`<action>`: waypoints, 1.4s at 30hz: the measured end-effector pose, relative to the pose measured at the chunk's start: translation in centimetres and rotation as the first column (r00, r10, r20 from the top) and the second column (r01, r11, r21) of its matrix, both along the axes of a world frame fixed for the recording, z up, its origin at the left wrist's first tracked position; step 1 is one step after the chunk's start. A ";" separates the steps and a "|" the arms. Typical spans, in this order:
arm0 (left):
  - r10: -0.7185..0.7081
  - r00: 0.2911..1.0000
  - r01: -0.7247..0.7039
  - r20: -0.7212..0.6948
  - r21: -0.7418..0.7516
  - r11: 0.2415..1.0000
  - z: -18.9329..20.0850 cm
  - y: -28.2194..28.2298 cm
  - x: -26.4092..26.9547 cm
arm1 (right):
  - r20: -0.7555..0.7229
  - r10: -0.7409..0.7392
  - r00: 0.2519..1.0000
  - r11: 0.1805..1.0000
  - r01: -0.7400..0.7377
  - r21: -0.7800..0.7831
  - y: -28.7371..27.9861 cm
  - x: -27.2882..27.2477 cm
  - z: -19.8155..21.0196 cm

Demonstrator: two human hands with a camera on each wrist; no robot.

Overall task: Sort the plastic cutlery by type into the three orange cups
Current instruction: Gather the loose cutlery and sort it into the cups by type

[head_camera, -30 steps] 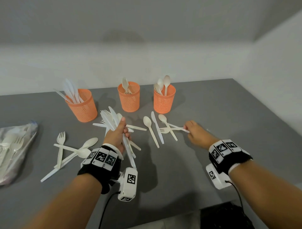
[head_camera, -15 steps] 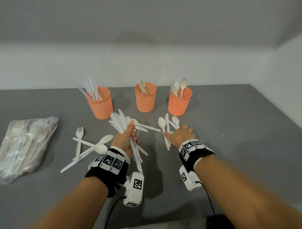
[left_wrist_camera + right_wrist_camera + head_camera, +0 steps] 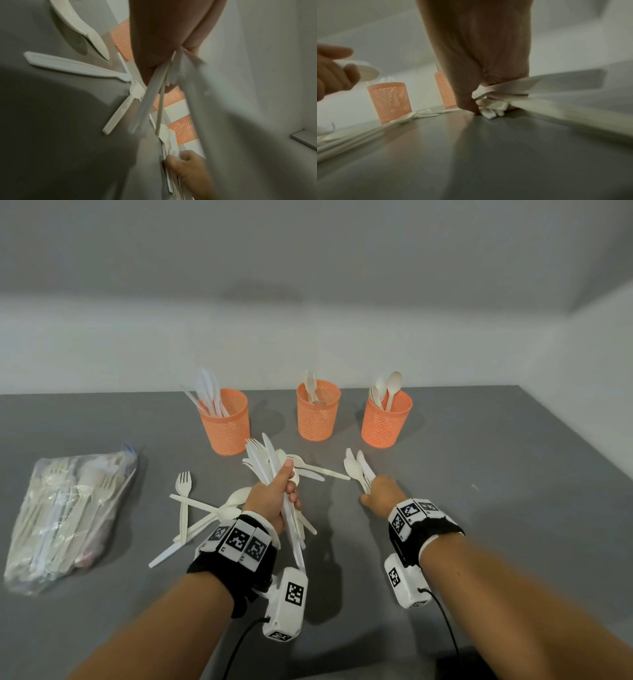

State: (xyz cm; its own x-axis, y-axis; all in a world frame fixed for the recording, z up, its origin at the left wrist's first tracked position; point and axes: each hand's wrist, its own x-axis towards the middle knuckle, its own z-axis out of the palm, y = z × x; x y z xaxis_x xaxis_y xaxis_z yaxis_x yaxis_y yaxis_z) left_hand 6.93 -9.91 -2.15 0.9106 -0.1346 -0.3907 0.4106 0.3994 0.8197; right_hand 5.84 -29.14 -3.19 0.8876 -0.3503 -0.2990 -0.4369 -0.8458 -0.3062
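Observation:
Three orange mesh cups stand in a row at the back. The left cup (image 3: 226,424) holds knives, the middle cup (image 3: 318,414) forks, and the right cup (image 3: 387,422) spoons. My left hand (image 3: 279,496) grips a mixed bundle of white knives and forks (image 3: 265,460), held upright in front of the left cup. My right hand (image 3: 380,494) sits low on the grey table (image 3: 496,474), fingers curled round the handles of a spoon, a knife and a fork (image 3: 358,469). The right wrist view shows those handles (image 3: 493,108) pinched just above the table.
Loose forks, spoons and knives (image 3: 195,508) lie crossed on the table left of my left hand. A spoon and a knife (image 3: 318,470) lie between my hands. A clear bag of cutlery (image 3: 68,508) rests at the far left. A white wall runs behind the cups.
My right hand has closed on the spoons, knife and fork that lay spread on the table, gathering them and drawing them back. My left hand keeps its bundle.

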 end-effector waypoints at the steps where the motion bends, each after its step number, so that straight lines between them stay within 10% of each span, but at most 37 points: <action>1: -0.016 1.000 0.016 0.001 0.014 1.000 0.0 0.1 0.0 | 0.007 0.009 1.000 1.000 -0.009 -0.022 0.0 -0.1 -0.1; 12: -0.103 0.994 0.101 0.043 0.044 0.994 0.3 0.7 0.2 | 0.178 0.077 0.981 0.981 -0.107 0.163 1.6 -1.9 2.8; 21: -0.132 0.989 0.138 0.067 -0.094 0.986 1.8 1.2 0.8 | 0.402 0.241 0.883 0.733 -0.437 0.521 10.8 -0.3 8.1; 42: 0.049 0.989 -0.026 0.138 -0.164 0.986 4.3 2.4 3.3 | 0.640 0.178 0.748 0.833 -0.460 0.307 10.8 3.1 9.4</action>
